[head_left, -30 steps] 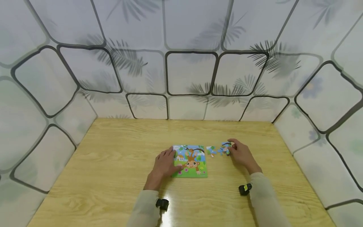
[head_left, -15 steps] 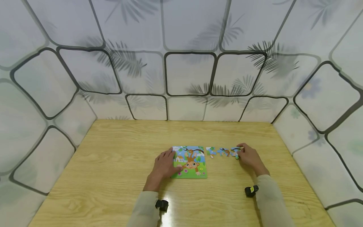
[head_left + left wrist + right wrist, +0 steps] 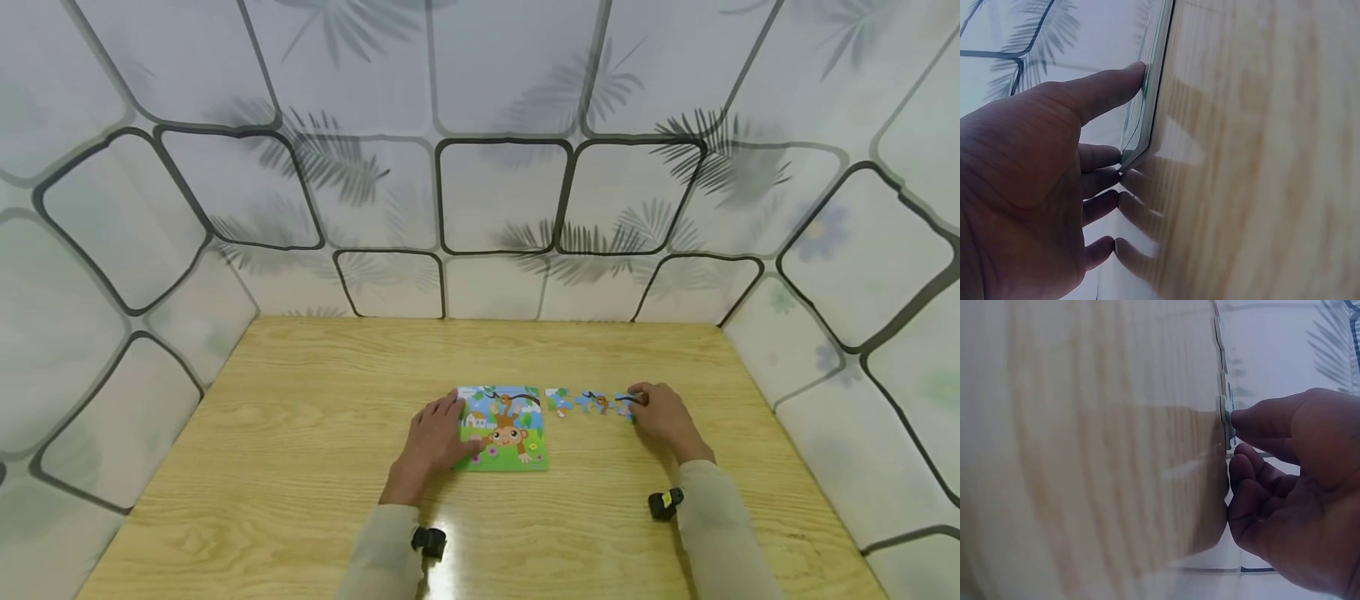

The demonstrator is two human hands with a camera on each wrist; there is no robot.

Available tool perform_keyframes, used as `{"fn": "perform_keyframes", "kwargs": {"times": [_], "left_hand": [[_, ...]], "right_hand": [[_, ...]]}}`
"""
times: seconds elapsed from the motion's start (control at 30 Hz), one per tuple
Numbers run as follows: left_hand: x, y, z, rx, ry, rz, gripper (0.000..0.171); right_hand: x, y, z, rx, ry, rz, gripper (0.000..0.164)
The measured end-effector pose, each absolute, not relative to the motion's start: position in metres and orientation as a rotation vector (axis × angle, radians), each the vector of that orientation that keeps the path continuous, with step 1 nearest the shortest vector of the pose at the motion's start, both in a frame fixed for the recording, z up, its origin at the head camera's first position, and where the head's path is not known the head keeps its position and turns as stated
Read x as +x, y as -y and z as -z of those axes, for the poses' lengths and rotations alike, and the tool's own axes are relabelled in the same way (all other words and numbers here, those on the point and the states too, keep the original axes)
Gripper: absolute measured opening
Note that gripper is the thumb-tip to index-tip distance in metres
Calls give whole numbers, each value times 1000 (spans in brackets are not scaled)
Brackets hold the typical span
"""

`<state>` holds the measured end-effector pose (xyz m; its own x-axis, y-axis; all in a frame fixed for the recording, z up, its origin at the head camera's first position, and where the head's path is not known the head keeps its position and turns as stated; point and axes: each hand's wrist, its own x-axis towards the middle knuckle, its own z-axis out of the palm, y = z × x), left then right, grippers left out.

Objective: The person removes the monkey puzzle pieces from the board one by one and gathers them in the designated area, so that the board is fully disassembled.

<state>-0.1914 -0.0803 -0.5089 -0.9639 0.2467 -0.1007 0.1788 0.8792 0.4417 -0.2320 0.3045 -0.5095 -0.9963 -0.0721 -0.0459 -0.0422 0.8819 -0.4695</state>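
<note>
Monkey board (image 3: 504, 435) at lower centre, left hand (image 3: 433, 437) spread at its left edge, right hand (image 3: 663, 414) curled at rightmost puzzle piece (image 3: 623, 405), lower right, cannot tell whether pinching

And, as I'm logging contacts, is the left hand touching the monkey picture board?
Touching: the left wrist view shows the left hand with its thumb tip meeting the monkey picture board, no gap.
</note>
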Motion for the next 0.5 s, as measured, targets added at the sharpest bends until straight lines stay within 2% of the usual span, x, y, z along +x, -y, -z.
{"fn": "perform_keyframes", "kwargs": {"times": [0.2,0.5], "left_hand": [[-192,84,510,338,-2877,-690,78],[-194,88,509,372,-2850,-772,79]], "right_hand": [[-235,-297,512,-98,-2990,834,39],[-234,-257,509,-258,-3020,902,31]]}}
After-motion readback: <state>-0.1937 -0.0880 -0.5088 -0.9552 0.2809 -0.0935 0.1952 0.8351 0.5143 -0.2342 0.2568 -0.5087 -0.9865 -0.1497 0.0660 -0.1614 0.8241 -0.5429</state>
